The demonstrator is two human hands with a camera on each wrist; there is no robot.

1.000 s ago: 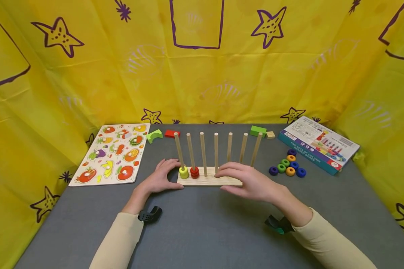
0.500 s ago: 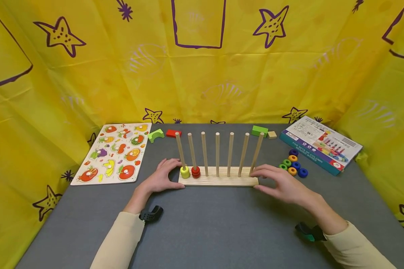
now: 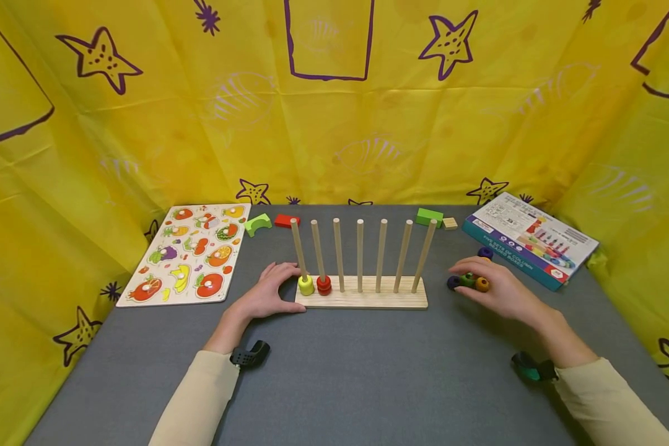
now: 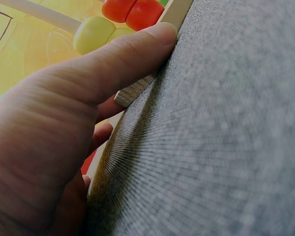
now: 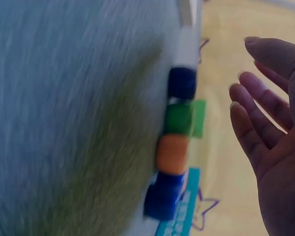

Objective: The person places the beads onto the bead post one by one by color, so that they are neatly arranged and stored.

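Note:
A wooden peg board (image 3: pixel 368 300) with several upright pegs lies in the middle of the table. Yellow beads (image 3: pixel 306 285) sit on its leftmost peg, red beads (image 3: pixel 324 285) on the one beside it. My left hand (image 3: pixel 267 291) grips the board's left end, thumb along the front edge and fingers behind. Past the right end, my right hand (image 3: pixel 498 291) hovers with fingers parted over loose beads, partly hiding them. Dark blue (image 3: pixel 453 282) and orange beads (image 3: pixel 482 284) show beneath it. In the right wrist view a green bead (image 5: pixel 178 118) stands apart from the fingers.
A fruit puzzle board (image 3: pixel 189 254) lies at the left. Behind the pegs are a green arch block (image 3: pixel 257 224), a red block (image 3: pixel 287 221), a green block (image 3: pixel 428 217) and a small wooden block (image 3: pixel 450 223). A toy box (image 3: pixel 529 238) lies at the back right.
My right hand has moved right, from in front of the peg board to over the loose beads. The left hand has stayed on the board's left end.

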